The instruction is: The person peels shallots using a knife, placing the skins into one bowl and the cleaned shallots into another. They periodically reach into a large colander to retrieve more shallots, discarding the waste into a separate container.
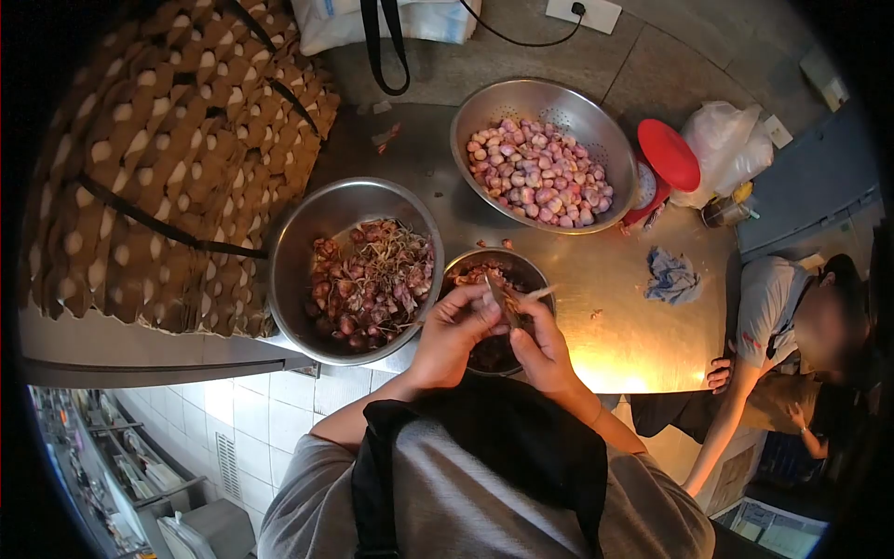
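My left hand [458, 328] is closed in a pinch, thumb against fingertips, on what looks like a shallot, mostly hidden by the fingers. Close beside it, my right hand [540, 347] is wrapped around a small knife [504, 302], whose narrow blade points toward the left fingertips. Both hands are above a small metal bowl [533, 265] containing reddish peelings. To the left stands a larger metal bowl [284, 265] of unpeeled shallots [346, 324] with dry roots and skins. Farther back, a tilted metal colander [470, 116] holds many peeled pink shallots [545, 172].
Stacked egg trays [177, 177] tied with black straps rise at the left. On the steel table [652, 349] lie a crumpled blue cloth [672, 276] and skin scraps. A red scale [669, 155] and plastic bags [724, 149] stand behind. At right, a co-worker [773, 307] leans by the table.
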